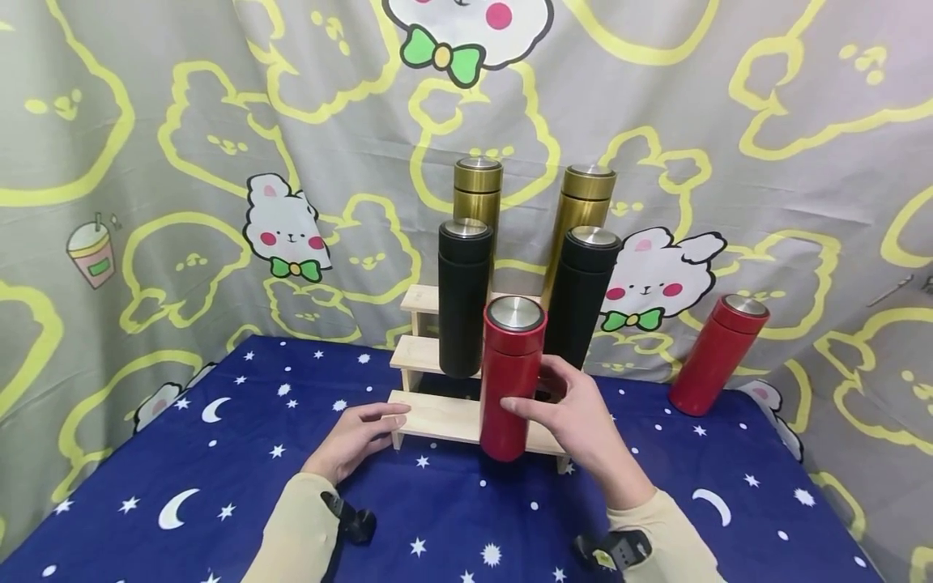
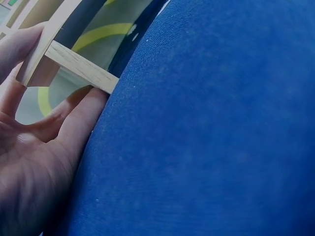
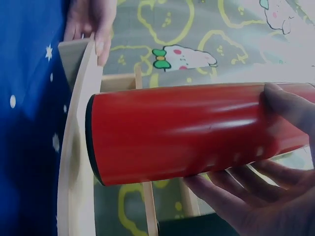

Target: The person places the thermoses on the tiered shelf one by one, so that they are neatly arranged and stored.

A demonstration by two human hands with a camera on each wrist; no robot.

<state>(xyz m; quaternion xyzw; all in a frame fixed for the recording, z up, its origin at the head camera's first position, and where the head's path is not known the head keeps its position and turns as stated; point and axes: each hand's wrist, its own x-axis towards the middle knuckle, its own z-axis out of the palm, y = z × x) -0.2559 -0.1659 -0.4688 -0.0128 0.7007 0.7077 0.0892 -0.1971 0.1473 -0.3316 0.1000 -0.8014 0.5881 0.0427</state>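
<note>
My right hand [image 1: 583, 417] grips a red thermos bottle [image 1: 513, 380] with a steel-topped lid, its thumb on the near side and fingers round the back. The bottle is upright, close over the lowest step of a three-step wooden stand [image 1: 437, 417]. In the right wrist view the bottle's dark base [image 3: 94, 140] is right by the plank. My left hand [image 1: 353, 437] holds the left end of that lowest step; the left wrist view shows its fingers [image 2: 81, 118] at the plank's end and support leg [image 2: 81, 66].
Two black thermoses [image 1: 463, 300] [image 1: 583, 300] stand on the middle step, and two gold ones [image 1: 477, 182] [image 1: 587, 194] behind on the top step. Another red thermos [image 1: 717, 356] stands at the right on the blue star-patterned cloth [image 1: 291, 380]. A cartoon-printed curtain [image 1: 350, 146] hangs behind.
</note>
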